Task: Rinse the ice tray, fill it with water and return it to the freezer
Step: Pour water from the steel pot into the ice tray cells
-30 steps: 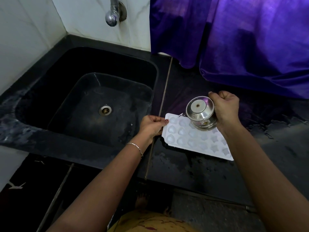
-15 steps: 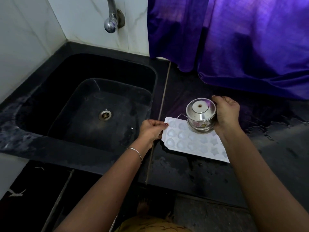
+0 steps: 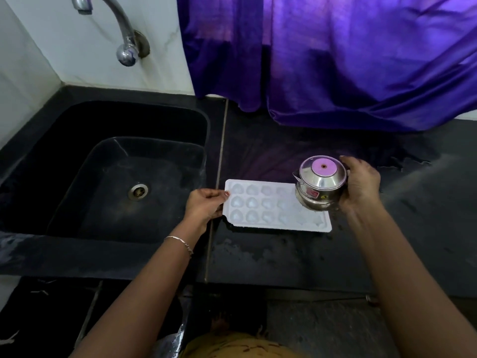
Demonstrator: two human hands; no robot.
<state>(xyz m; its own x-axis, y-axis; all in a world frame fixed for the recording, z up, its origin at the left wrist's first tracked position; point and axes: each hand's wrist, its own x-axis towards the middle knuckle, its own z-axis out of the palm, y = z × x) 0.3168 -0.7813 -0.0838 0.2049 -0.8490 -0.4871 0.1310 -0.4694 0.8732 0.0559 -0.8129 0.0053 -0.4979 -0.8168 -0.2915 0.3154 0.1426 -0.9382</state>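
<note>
Lying flat, the white ice tray [image 3: 278, 226] shows three rows of wells.

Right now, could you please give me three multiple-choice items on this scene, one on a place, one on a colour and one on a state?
1. The ice tray lies: A on the counter right of the sink; B inside the sink; C on the floor.
2. The curtain is: A green; B purple; C white.
3. The left hand: A hangs free; B lies flat on the counter; C grips the ice tray's left edge.

Answers: 1 A, the ice tray sits on the black counter beside the sink. 2 B, the cloth hanging behind the counter is purple. 3 C, its thumb and fingers pinch the left edge.
</note>
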